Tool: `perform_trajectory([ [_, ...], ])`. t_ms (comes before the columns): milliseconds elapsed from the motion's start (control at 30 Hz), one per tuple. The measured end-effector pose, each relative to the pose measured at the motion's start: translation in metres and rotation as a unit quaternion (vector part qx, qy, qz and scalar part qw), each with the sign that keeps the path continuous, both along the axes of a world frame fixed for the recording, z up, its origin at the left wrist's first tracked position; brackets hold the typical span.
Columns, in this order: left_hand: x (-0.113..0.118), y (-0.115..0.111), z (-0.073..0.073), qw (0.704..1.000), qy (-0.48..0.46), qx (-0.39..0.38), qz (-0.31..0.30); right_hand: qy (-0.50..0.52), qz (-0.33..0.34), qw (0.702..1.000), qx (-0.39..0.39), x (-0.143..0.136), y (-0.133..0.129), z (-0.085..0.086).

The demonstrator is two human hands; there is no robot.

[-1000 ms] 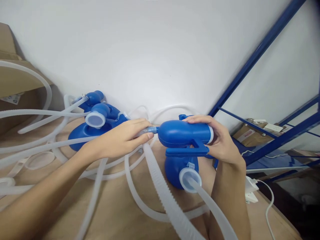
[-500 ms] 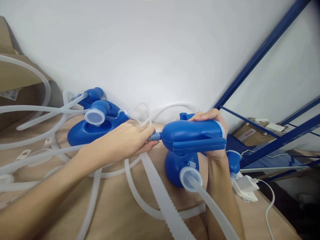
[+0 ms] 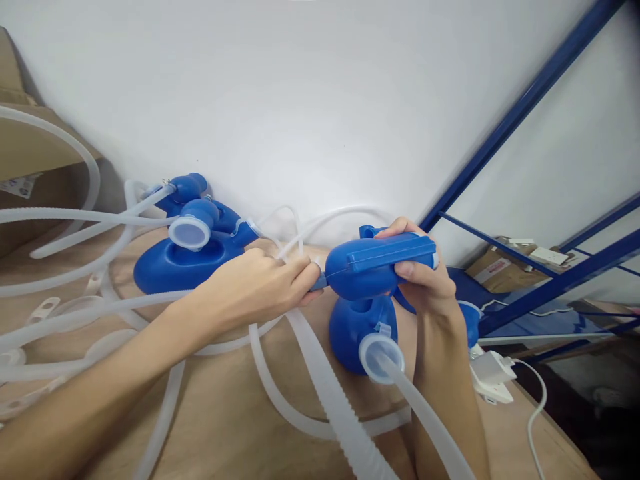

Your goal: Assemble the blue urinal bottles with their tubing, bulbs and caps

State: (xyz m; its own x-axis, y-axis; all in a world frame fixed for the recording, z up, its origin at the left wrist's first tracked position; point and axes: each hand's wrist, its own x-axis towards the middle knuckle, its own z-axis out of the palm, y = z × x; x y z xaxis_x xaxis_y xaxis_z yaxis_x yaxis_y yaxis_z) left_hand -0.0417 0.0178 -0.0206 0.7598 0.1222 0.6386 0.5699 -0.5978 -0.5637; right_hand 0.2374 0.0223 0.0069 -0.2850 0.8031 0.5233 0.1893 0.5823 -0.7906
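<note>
My right hand (image 3: 425, 273) is wrapped round the far end of a blue plastic bottle (image 3: 367, 267), its long handle facing up toward me. The fingers of my left hand (image 3: 283, 280) are closed on the narrow nozzle (image 3: 319, 281) at the bottle's left end, where a white ribbed tube (image 3: 325, 393) hangs just below. Under the held bottle stands another blue bottle (image 3: 345, 340) with a translucent cap (image 3: 381, 358) and a tube running from it. More blue bottles (image 3: 165, 267) lie left of my left hand, by the wall.
White tubes (image 3: 60, 327) and clear caps cross the left of the wooden table (image 3: 225, 413). A cardboard box (image 3: 45, 147) stands at the far left. At the right are a power strip with a charger (image 3: 493, 368) and a blue metal rack (image 3: 530, 80).
The held bottle has turned about its length, so its handle has moved from the lower side to the top. My right hand's thumb now shows on the near side.
</note>
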Motion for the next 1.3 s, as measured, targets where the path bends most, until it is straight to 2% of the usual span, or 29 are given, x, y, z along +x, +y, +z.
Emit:
perform_trajectory([
  [167,0.001,0.001,0.0,1.0,0.003,0.008,-0.006,0.043,0.028,0.994,-0.098,-0.004,-0.005,0.002],
  [267,0.001,0.002,0.0,1.0,-0.001,0.009,-0.013,0.059,0.025,0.992,-0.112,-0.006,-0.003,0.0],
  [400,-0.002,0.009,-0.003,0.999,-0.042,-0.029,0.002,0.115,-0.019,0.991,-0.066,-0.013,-0.001,-0.003],
  [500,-0.008,0.012,0.0,0.988,-0.086,-0.12,0.044,0.117,-0.051,0.992,-0.013,-0.015,-0.003,-0.001],
  [567,-0.013,0.012,0.004,0.976,-0.106,-0.182,0.051,0.111,-0.067,0.991,0.026,-0.012,-0.004,0.002],
  [733,-0.021,0.009,0.014,0.96,-0.187,-0.209,-0.008,0.094,-0.131,0.98,0.121,0.006,0.004,0.002],
  [800,-0.018,0.006,0.015,0.944,-0.217,-0.247,-0.041,0.067,-0.133,0.978,0.148,0.012,0.009,-0.001],
  [867,-0.014,0.004,0.017,0.914,-0.248,-0.312,-0.073,0.044,-0.114,0.98,0.157,0.014,0.013,-0.004],
  [967,-0.011,0.003,0.02,0.858,-0.284,-0.419,-0.088,0.027,-0.083,0.98,0.177,0.014,0.016,-0.007],
  [1100,-0.016,0.007,0.025,0.76,-0.309,-0.565,-0.089,0.017,-0.067,0.978,0.197,0.014,0.015,-0.007],
  [1167,-0.021,0.011,0.025,0.688,-0.301,-0.652,-0.106,0.008,-0.061,0.977,0.203,0.014,0.013,-0.007],
  [1300,-0.026,0.02,0.02,0.491,-0.29,-0.802,-0.18,-0.012,-0.052,0.975,0.218,0.014,0.009,-0.006],
])
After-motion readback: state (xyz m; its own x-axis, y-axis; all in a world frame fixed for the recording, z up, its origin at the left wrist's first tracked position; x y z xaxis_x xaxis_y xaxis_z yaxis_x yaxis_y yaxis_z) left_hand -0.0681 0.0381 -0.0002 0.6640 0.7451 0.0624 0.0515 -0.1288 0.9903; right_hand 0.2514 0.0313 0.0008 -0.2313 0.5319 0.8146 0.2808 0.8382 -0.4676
